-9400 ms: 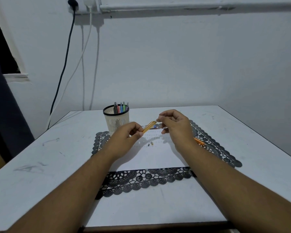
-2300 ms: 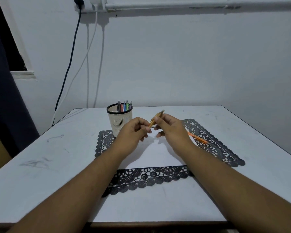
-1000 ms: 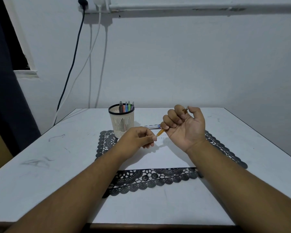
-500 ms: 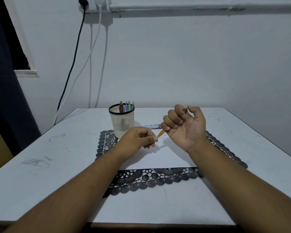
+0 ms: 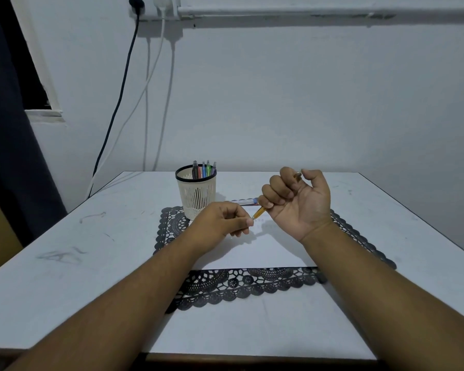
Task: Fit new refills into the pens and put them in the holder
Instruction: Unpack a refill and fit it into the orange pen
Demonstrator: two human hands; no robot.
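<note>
Right hand (image 5: pixel 298 202) palm-up, fisted around slim orange plastic pen (image 5: pixel 259 212), left hand (image 5: pixel 220 223) pinched at its tip, both above black lace mat (image 5: pixel 172 226), cream slotted pen holder (image 5: pixel 196 195) behind left hand held coloured pens (image 5: pixel 204 170).

A white surface (image 5: pixel 65 263) with grey scuff marks (image 5: pixel 60 255) is carrying a black lace mat (image 5: pixel 172 226). A white sheet of paper (image 5: pixel 265 253) is lying on the mat, a cream pen holder (image 5: pixel 196 196) is standing at its far left corner, and a pale pen (image 5: pixel 243 201) is lying just beside the holder.
</note>
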